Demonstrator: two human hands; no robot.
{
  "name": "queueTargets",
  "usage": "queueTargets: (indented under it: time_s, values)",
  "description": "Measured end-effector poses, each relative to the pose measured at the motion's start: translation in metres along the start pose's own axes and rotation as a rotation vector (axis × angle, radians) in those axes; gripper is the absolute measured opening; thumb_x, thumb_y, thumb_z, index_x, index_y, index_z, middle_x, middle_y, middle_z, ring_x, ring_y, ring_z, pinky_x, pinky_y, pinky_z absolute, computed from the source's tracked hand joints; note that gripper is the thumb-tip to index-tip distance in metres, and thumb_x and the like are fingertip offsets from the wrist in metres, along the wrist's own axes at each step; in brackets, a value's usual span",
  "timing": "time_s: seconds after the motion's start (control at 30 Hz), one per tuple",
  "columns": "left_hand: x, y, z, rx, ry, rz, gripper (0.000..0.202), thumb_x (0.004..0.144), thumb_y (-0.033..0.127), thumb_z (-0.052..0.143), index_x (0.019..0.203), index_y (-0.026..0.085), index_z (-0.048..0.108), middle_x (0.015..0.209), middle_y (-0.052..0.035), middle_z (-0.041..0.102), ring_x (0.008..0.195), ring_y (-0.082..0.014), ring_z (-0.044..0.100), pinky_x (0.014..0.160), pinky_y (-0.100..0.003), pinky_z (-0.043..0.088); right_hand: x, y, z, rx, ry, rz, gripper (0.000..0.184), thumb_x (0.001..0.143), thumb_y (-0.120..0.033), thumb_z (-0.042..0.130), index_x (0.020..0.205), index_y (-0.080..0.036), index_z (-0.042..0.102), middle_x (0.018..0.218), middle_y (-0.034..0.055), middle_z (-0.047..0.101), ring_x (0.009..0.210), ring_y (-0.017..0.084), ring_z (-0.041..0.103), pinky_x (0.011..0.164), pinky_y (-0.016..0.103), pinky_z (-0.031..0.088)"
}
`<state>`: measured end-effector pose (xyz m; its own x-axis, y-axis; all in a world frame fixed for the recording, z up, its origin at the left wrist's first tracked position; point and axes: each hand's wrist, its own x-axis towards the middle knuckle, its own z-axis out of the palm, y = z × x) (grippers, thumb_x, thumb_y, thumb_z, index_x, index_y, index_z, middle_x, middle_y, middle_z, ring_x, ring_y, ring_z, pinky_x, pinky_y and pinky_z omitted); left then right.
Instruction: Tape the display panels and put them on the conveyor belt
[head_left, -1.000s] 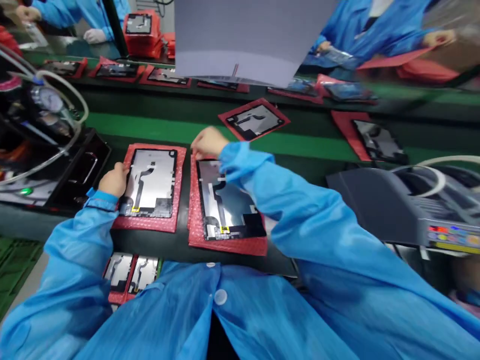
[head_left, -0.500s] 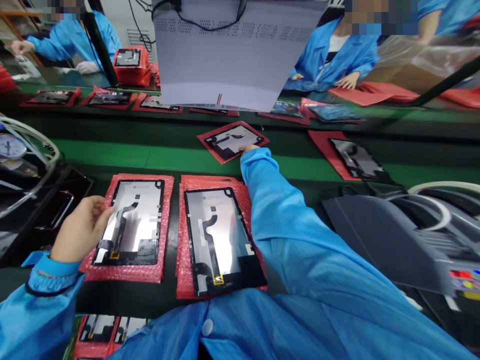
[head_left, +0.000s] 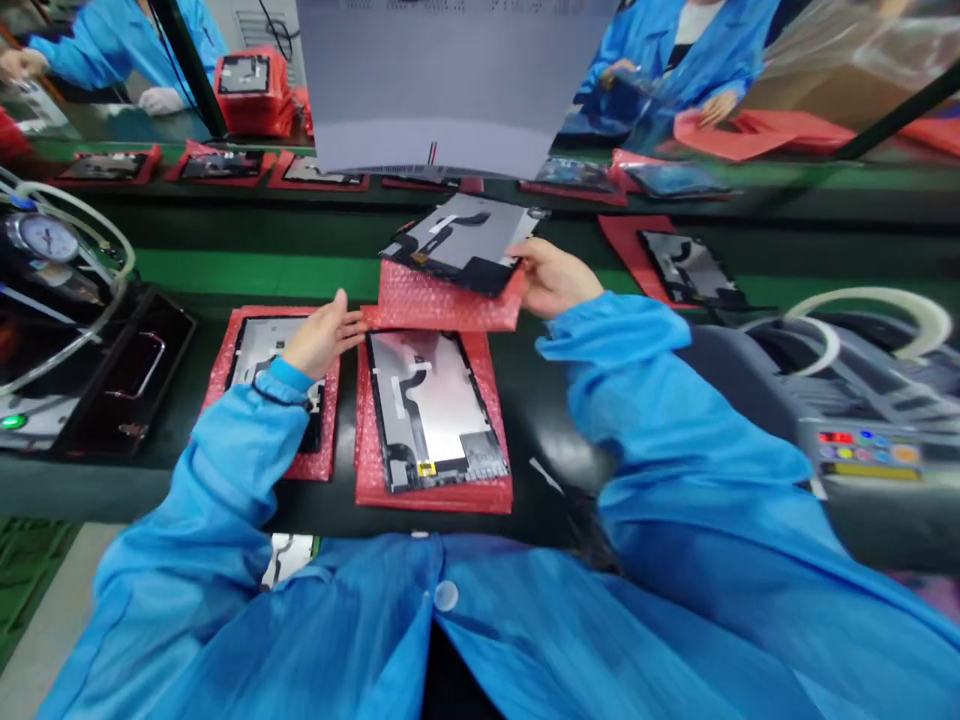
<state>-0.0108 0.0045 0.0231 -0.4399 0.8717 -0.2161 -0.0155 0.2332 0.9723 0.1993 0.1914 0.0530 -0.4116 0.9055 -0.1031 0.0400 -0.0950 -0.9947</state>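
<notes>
My right hand (head_left: 551, 277) grips the right edge of a tablet screen panel (head_left: 465, 238) lying on a red bubble-wrap sheet (head_left: 442, 298), both lifted off the belt and tilted. With fingers stretched out, my left hand (head_left: 324, 335) touches the sheet's left corner. Below them two more panels rest on red bubble wrap on the dark bench: one in the middle (head_left: 433, 405), one on the left (head_left: 262, 352) partly under my left sleeve.
A green conveyor belt (head_left: 225, 272) runs across behind the bench, with another panel on red wrap (head_left: 686, 265) at right. A grey machine (head_left: 825, 400) stands right, a gauge and hoses (head_left: 49, 240) left. Other workers in blue coats sit at the far side. A grey hood (head_left: 450, 80) hangs overhead.
My right hand has picked the panel and its red sheet off the green belt and drawn it toward me. My left hand left the left panel and moved to the sheet's corner.
</notes>
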Motion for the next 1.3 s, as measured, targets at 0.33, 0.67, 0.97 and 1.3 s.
queueTargets:
  time_s: [0.33, 0.67, 0.97, 1.3]
  values:
    - [-0.064, -0.010, 0.019, -0.064, -0.166, 0.186, 0.032, 0.080, 0.043, 0.067, 0.099, 0.016, 0.066, 0.088, -0.0066, 0.074, 0.086, -0.0217, 0.070, 0.082, -0.036, 0.057, -0.143, 0.028, -0.012, 0.203, -0.181, 0.285, 0.031, 0.065, -0.009, 0.061, 0.093, -0.020, 0.063, 0.079, -0.0015, 0.072, 0.072, 0.015, 0.070, 0.071, 0.030, 0.060]
    - [-0.064, -0.030, 0.025, 0.619, -0.026, 0.044, 0.070, 0.083, 0.019, 0.051, 0.149, 0.004, 0.031, 0.050, 0.0089, 0.047, 0.044, -0.0171, 0.050, 0.068, -0.033, 0.051, -0.148, 0.041, -0.021, -0.400, -0.059, 0.278, 0.031, 0.067, -0.009, 0.082, 0.074, -0.019, 0.053, 0.048, -0.0037, 0.058, 0.040, 0.011, 0.056, 0.039, 0.018, 0.044]
    - [-0.075, -0.006, 0.011, 0.872, -0.202, 0.103, 0.074, 0.079, 0.039, 0.049, 0.145, 0.010, 0.034, 0.051, 0.0083, 0.050, 0.048, -0.0187, 0.048, 0.056, -0.028, 0.038, -0.239, 0.104, -0.145, -0.167, 1.039, 0.126, 0.027, 0.087, -0.040, 0.060, 0.071, -0.023, 0.046, 0.050, -0.0067, 0.046, 0.044, 0.009, 0.048, 0.043, 0.020, 0.039]
    - [-0.048, 0.032, 0.022, 1.240, -0.142, 0.519, 0.031, 0.081, 0.038, 0.044, 0.092, 0.018, 0.064, 0.086, -0.0074, 0.068, 0.079, -0.0208, 0.059, 0.078, -0.031, 0.046, -0.218, 0.083, -0.206, 0.202, 1.222, 0.176, 0.027, 0.090, -0.017, 0.052, 0.064, -0.019, 0.045, 0.052, -0.0057, 0.046, 0.044, 0.006, 0.043, 0.044, 0.017, 0.034]
